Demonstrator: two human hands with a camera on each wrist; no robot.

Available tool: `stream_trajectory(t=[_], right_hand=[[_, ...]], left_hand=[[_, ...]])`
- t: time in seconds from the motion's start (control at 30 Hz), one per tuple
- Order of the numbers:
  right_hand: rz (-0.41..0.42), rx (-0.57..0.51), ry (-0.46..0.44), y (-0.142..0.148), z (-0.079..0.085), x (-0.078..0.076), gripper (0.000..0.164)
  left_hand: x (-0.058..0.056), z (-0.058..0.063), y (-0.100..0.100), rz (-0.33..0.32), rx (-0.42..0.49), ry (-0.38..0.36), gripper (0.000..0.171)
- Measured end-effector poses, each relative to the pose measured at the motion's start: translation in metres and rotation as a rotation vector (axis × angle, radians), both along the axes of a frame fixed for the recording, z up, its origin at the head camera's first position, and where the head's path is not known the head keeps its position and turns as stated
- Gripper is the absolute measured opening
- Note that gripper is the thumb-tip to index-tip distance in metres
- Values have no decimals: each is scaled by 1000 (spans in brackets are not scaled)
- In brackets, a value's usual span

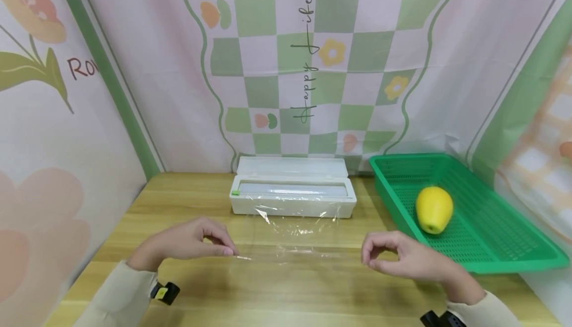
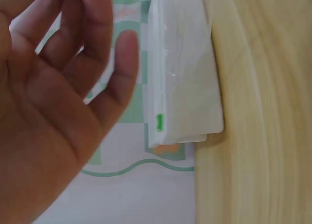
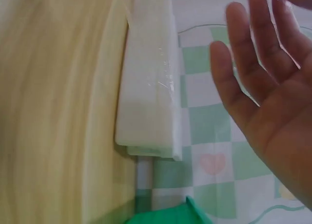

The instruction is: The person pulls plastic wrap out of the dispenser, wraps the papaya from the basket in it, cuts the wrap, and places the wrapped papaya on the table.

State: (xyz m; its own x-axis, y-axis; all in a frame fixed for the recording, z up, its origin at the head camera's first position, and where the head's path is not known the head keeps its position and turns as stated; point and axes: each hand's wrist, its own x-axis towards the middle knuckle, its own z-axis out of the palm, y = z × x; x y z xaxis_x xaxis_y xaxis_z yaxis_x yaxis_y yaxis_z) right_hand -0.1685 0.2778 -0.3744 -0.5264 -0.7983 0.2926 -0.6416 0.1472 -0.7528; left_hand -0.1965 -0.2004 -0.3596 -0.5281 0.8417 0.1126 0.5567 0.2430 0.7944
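A sheet of clear cling film (image 1: 297, 230) stretches forward from a white cling film dispenser (image 1: 241, 205), whose lid stands raised at the back. My left hand (image 1: 196, 240) pinches the film's near left corner between thumb and fingertips. Across from it, my right hand (image 1: 404, 257) pinches the near right corner the same way. The sheet hangs over the table between both hands, with wrinkles catching light near the dispenser. In the left wrist view, the dispenser (image 2: 195, 87) shows a green tab at its end, beyond the fingers of the left hand (image 2: 63, 102).
To the right, a green plastic basket (image 1: 518, 217) holds a yellow fruit (image 1: 434, 210). The wooden table (image 1: 286, 302) ends at a patterned cloth (image 1: 295, 53) behind the dispenser. Cloth walls also rise on both sides.
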Motion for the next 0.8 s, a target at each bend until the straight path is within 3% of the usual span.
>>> stream_trajectory(t=[0.13, 0.27, 0.43, 0.67, 0.8], right_hand=[[86, 53, -74, -1, -12, 2, 27], [148, 85, -120, -5, -24, 4, 22], [172, 124, -196, -8, -35, 7, 20], [166, 168, -327, -8, -49, 10, 14], [164, 189, -351, -13, -54, 13, 11]], left_hand=[[2, -10, 4, -97, -26, -108, 17], [4, -25, 7, -155, -39, -207, 20], [7, -40, 5, -144, -82, -284, 19], [11, -52, 6, -146, -109, -296, 15], [14, -58, 9, -145, -125, -310, 11]])
